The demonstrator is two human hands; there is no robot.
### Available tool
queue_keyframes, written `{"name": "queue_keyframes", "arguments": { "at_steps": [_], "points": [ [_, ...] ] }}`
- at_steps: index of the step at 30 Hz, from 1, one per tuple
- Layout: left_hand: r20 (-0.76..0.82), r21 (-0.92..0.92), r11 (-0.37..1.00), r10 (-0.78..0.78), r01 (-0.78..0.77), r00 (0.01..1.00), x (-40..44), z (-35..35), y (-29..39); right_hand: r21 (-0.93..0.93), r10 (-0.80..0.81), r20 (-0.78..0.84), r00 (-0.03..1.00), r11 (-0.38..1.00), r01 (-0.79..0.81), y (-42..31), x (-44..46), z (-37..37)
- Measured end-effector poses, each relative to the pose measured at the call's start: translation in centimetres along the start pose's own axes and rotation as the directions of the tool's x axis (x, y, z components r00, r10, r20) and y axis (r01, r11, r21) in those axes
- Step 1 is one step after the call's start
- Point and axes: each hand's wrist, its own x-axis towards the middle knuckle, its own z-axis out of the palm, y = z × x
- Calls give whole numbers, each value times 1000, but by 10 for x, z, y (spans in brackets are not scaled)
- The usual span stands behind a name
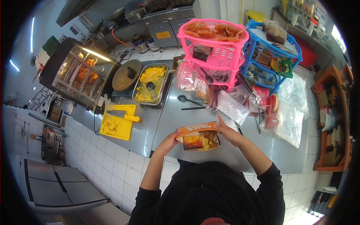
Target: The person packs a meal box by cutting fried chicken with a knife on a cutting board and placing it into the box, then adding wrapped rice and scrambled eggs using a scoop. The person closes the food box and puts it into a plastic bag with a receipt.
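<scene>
An orange cardboard food box with white lettering is between my hands at the near edge of the steel table. Its lid stands raised at the back. Inside are a sauce packet, yellow food and brown fried pieces. My left hand grips the left side of the lid, fingers partly hidden behind it. My right hand has hold of the right side of the lid, its thumb and fingers bent around the edge.
Left: yellow cutting board with a knife, tray of yellow food, stone mortar, lit glass warmer. Behind the box: black spoon, plastic bags, pink rack, blue rack. Right: red sealer, orange shelf.
</scene>
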Motion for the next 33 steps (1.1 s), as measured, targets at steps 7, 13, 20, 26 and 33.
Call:
{"name": "queue_keyframes", "arguments": {
  "at_steps": [7, 13, 20, 26, 33],
  "points": [
    [-34, 497, 857, 176, -136, 984, 15, 3, -45, -516, -87, -192, 978, 856, -25, 44, 9, 19],
    [-150, 988, 78, 672, 131, 725, 14, 48, -60, -818, -252, -236, 939, 572, -53, 48, 5, 36],
    [-150, 959, 279, 639, -45, 754, 17, 37, -65, -843, -443, -173, 880, 528, 100, 76, 3, 33],
    [-90, 863, 418, 679, -283, 729, 27, 23, -73, -781, -504, 169, 847, 455, 427, 75, -2, -6],
    [-134, 659, 694, 488, -290, 862, 19, 16, -68, -490, -804, -103, 585, 553, 674, 108, 33, 6]
  ]
}}
